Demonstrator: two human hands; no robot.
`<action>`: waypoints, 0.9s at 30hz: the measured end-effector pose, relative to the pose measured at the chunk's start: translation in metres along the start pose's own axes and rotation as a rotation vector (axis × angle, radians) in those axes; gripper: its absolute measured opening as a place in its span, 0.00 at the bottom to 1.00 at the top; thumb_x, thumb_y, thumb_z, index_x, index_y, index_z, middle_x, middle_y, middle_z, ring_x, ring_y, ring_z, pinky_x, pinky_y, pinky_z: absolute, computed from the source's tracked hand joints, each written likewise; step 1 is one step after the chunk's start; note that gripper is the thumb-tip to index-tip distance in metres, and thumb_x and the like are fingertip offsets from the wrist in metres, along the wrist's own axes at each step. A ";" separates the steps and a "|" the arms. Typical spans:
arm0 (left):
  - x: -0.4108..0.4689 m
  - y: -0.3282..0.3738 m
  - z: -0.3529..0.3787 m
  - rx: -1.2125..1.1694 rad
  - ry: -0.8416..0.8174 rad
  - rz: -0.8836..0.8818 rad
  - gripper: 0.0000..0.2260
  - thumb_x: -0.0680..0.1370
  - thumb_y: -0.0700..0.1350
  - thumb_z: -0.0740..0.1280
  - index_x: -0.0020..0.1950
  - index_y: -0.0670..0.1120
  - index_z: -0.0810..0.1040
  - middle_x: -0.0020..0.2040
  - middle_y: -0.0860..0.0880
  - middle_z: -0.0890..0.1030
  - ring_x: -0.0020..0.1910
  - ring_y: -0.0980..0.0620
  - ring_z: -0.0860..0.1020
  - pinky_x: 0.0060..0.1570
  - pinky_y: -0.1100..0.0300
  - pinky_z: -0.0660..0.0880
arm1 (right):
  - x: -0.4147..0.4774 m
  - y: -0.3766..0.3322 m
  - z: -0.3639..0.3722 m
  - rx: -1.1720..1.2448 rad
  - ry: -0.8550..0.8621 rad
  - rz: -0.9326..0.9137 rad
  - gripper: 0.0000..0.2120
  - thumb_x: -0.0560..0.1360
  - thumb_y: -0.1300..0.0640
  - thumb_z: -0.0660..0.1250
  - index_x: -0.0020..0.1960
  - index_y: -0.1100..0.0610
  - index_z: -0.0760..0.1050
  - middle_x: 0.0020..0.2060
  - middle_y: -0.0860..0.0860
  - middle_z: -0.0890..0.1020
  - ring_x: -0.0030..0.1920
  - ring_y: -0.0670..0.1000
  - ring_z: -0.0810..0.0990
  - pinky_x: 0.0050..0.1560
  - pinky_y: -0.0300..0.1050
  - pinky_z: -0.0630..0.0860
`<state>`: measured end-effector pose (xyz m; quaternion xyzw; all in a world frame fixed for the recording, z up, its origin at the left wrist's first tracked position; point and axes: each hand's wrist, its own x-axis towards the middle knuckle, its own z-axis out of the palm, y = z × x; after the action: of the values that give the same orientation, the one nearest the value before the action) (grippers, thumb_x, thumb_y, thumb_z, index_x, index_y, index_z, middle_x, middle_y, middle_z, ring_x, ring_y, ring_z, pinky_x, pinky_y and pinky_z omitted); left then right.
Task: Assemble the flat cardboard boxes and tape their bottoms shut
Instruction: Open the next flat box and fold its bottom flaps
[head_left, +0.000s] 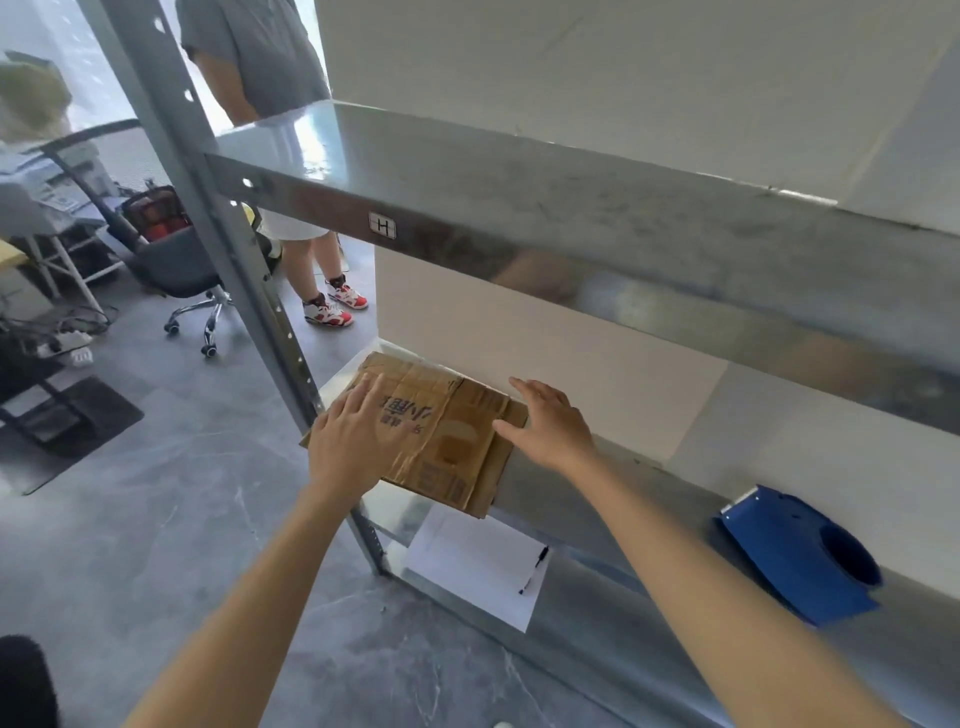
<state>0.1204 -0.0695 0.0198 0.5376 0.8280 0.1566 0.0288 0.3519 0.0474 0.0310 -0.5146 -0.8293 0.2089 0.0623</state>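
The metal rack (223, 244) carries the work on its middle shelf (649, 499). The flat cardboard box (447, 431) lies at the shelf's left end, with one corner overhanging the front edge. The step in hand, I judge, is lifting it off. That is best done by sliding it forward so the fingers can get underneath.

The left hand (348, 441) lies flat on top, fingers straight and slightly spread. The right hand (550, 426) meets the box's right edge, fingers straight and close together.

The box is folded flat and holds nothing. The blue tape dispenser (795, 556) lies well apart to the right — whether it holds a roll I cannot tell. A sheet of paper (467, 566) and a pen (535, 569) lie on the shelf below.
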 end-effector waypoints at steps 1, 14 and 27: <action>0.007 -0.007 0.004 0.000 -0.014 -0.002 0.33 0.79 0.65 0.58 0.80 0.54 0.55 0.80 0.52 0.58 0.77 0.47 0.60 0.73 0.46 0.60 | 0.004 -0.002 0.006 -0.001 -0.018 0.013 0.34 0.78 0.38 0.62 0.79 0.47 0.56 0.77 0.50 0.61 0.77 0.54 0.58 0.72 0.54 0.62; 0.107 -0.084 0.049 -0.061 -0.228 0.082 0.37 0.76 0.65 0.63 0.80 0.53 0.56 0.78 0.49 0.63 0.75 0.43 0.63 0.72 0.43 0.65 | 0.022 -0.035 0.090 0.105 -0.043 0.357 0.40 0.76 0.33 0.61 0.80 0.48 0.50 0.78 0.51 0.58 0.76 0.55 0.59 0.72 0.56 0.66; 0.117 -0.100 0.062 -0.307 -0.307 0.031 0.38 0.72 0.66 0.69 0.76 0.52 0.59 0.71 0.44 0.66 0.70 0.42 0.67 0.62 0.41 0.73 | 0.028 -0.067 0.107 0.280 0.128 0.456 0.41 0.74 0.32 0.65 0.79 0.47 0.54 0.77 0.51 0.62 0.75 0.54 0.63 0.69 0.52 0.69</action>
<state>-0.0035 0.0125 -0.0538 0.5572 0.7719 0.1977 0.2337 0.2499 0.0158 -0.0416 -0.6866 -0.6492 0.2974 0.1365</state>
